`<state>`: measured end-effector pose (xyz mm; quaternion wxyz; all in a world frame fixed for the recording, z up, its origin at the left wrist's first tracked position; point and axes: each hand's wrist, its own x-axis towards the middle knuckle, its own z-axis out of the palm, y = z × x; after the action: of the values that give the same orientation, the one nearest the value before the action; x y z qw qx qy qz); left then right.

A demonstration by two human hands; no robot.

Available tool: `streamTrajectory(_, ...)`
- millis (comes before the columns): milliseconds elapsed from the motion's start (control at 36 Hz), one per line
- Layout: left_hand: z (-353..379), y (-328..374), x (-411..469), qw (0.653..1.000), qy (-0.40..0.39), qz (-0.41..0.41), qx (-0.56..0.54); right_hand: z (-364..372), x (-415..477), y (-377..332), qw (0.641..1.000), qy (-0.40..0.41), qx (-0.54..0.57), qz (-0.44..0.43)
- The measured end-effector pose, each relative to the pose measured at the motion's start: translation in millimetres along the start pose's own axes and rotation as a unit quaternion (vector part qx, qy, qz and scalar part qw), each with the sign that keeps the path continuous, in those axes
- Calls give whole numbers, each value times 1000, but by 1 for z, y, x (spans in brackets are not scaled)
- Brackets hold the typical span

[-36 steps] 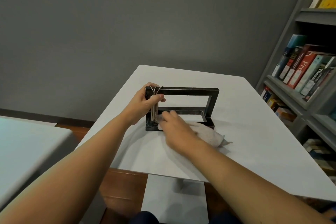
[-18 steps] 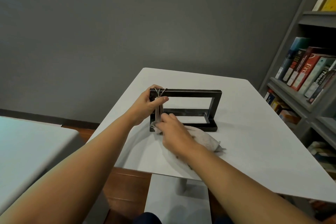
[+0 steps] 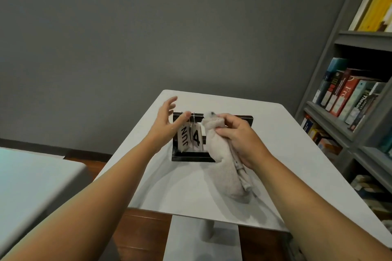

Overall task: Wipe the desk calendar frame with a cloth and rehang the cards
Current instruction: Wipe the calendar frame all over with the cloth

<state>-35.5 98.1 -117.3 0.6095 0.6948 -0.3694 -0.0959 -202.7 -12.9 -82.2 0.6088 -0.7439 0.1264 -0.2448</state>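
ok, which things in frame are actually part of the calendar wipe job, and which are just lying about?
In the job:
calendar frame
cards, JUN and 4, hanging from its top bar
cloth, gripped by the right hand
left hand, fingers spread, beside the cards

Lying about:
books
bookshelf
second table at the left

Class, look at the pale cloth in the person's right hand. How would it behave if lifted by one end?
Probably floppy: the cloth sags from the right hand down to the table. Likely light, since one hand alone holds its upper end raised. Its fuzzy surface suggests it would not slip easily.
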Motion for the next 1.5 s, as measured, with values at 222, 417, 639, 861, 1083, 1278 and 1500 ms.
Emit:
streamTrajectory(222,14,54,-21,990,14,64,-128,28,8,-18,956,-47,289,7)
streamTrajectory(417,2,56,-32,964,-150,-58,-211,51,17,-29,995,-30,88,-38)
streamTrajectory(639,-46,40,-32,988,-9,-98,-116,31,52,-36,973,17,-218,-70)
streamTrajectory(861,-60,25,-25,989,15,-121,-88,53,69,-13,866,-58,-481,-120)
streamTrajectory(1083,-50,23,-26,996,23,-86,-22,44,70,-9,857,-48,-499,-120)
streamTrajectory(1278,-49,16,-19,996,29,-76,-34,9,61,-12,851,-57,-513,-95)
streamTrajectory(1500,-43,11,-19,990,69,-13,125,-22,53,-15,862,-47,-503,-47)
